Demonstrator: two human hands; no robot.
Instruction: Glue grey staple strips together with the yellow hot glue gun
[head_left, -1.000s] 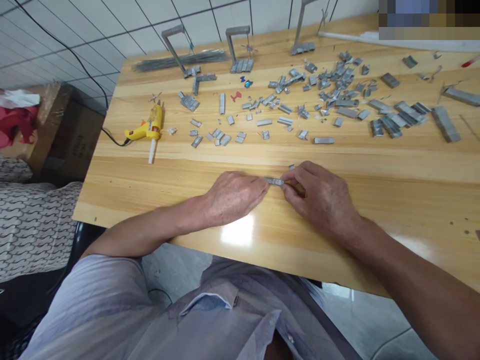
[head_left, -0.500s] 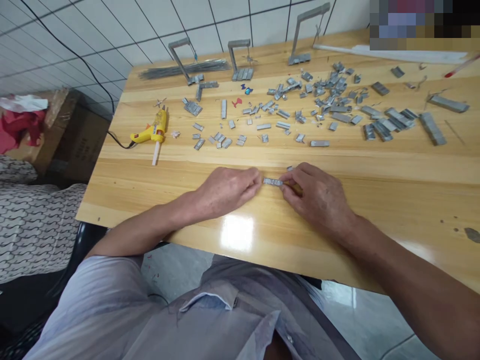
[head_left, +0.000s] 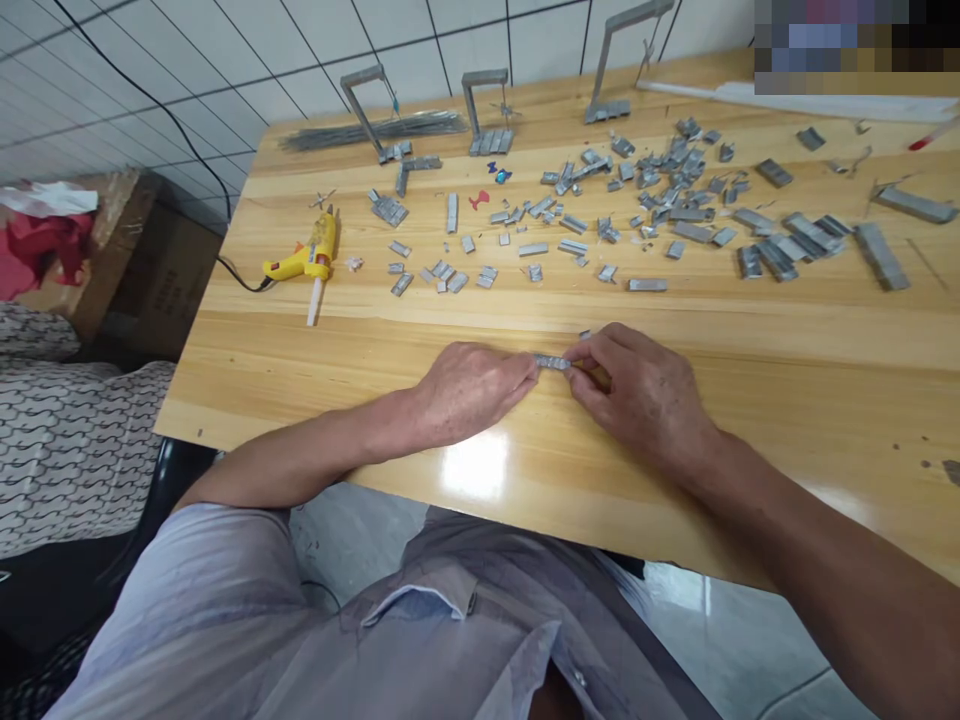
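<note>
Low over the wooden table, a small grey metal strip (head_left: pixel 553 362) spans the gap between my two hands. My left hand (head_left: pixel 480 390) is closed, its thumb and fingertips pinching the strip's left end. At the other end, my right hand (head_left: pixel 643 392) pinches it between thumb and fingers; that tip is hidden by the fingers. Just behind the right fingertips lies another grey metal piece (head_left: pixel 586 335), partly covered.
Many loose grey metal pieces (head_left: pixel 679 190) are scattered beyond my hands. A yellow glue gun (head_left: pixel 304 260) lies at the left with its cord. Along the wall stand three bent metal frames (head_left: pixel 489 110), a bundle of thin rods (head_left: pixel 375 130) and white sticks (head_left: pixel 795 100).
My left hand has moved right and taken hold of the strip's left end, which was free before. My right hand keeps its pinch. The view has shifted slightly.
</note>
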